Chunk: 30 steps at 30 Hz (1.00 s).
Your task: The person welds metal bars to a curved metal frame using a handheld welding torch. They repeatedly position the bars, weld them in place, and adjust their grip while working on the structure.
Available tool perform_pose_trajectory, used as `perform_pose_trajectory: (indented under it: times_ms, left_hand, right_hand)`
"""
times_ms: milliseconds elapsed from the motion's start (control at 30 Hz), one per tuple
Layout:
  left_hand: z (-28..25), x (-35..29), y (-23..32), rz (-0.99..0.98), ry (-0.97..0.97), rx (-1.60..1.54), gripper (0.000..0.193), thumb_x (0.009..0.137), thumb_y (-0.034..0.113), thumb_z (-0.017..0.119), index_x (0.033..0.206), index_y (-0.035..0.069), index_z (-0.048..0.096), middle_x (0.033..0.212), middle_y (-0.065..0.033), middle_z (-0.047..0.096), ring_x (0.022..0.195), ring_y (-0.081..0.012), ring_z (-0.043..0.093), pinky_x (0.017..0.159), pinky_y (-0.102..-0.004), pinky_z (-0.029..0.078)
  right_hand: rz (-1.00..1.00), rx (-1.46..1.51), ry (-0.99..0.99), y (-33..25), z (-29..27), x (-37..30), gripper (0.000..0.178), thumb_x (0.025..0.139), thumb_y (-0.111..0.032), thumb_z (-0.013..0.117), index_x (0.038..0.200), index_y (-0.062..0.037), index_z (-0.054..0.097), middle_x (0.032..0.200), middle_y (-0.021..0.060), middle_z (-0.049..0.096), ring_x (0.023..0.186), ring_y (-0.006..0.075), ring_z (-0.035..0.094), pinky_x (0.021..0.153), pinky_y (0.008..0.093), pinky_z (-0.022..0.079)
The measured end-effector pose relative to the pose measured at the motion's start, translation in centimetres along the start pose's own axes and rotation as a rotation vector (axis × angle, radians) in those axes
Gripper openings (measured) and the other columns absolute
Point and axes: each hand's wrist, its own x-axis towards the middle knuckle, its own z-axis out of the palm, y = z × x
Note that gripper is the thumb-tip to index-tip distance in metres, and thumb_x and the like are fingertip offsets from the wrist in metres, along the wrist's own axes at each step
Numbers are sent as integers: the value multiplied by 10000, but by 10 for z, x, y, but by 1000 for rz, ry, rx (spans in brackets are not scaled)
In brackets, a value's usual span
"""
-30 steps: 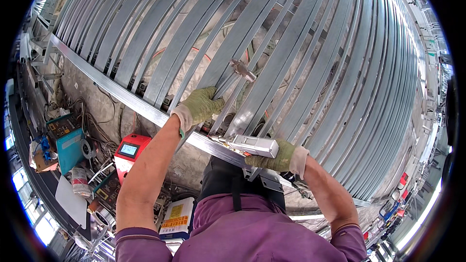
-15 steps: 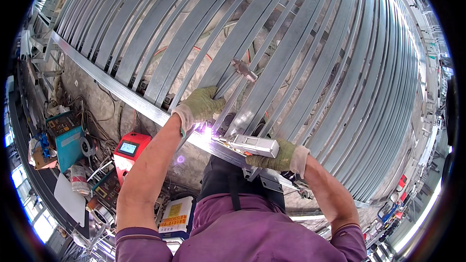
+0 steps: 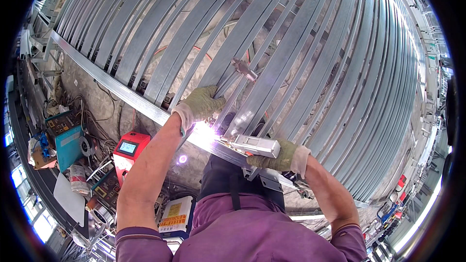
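Note:
My left hand (image 3: 201, 103), in a greenish knit glove, is closed over a narrow metal bar (image 3: 233, 101) of a large slatted frame; its fingertips are partly hidden. The gloved right hand (image 3: 279, 157) grips a boxy silver-white welding gun (image 3: 256, 145) from below. Between the hands, the gun's tip points left at a bright violet-white weld spot (image 3: 206, 132) on the frame's near rail (image 3: 145, 108). Glare hides the joint itself. Just beyond, a brownish metal tool, shaped like a hammer head (image 3: 244, 70), lies on the bars.
Long grey metal slats (image 3: 284, 75) stretch away from me, with gaps between them. To the left stand a red machine with a small screen (image 3: 132, 146), a teal machine (image 3: 69, 146) and tangled cables. A blue-and-white case (image 3: 177, 216) sits low beside my body.
The weld glare has grown larger and brighter. Both hands and the welding gun stay nearly where they were.

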Motion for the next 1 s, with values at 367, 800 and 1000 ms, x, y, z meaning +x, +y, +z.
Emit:
perform_pose_trajectory:
  times_ms: [367,800,1000]
  left_hand:
    - [-2,-8,13,-17,-24,-45,306,1064,261,756,1227,2,746,1013,-123,799,813,-212,762,689,-379,626]
    - [-1,-2,-1,86,30,17,354,1047,282,755,1183,-44,735,944,-165,778,743,-254,753,603,-410,613]
    - [-1,-4,8,14,-8,-33,312,1055,252,764,1224,-10,751,1027,-127,809,862,-205,759,756,-367,612]
  right_hand:
    - [79,1,41,19,3,2,834,896,-649,918,1503,-116,715,1352,107,805,1238,239,742,1061,366,575]
    - [79,-34,-51,-3,-3,-6,818,986,-589,857,1617,-134,606,1507,110,732,1387,209,677,1187,340,546]
    - [-15,175,-37,52,12,5,785,976,-578,872,1581,-133,643,1469,108,755,1354,219,701,1151,341,565]
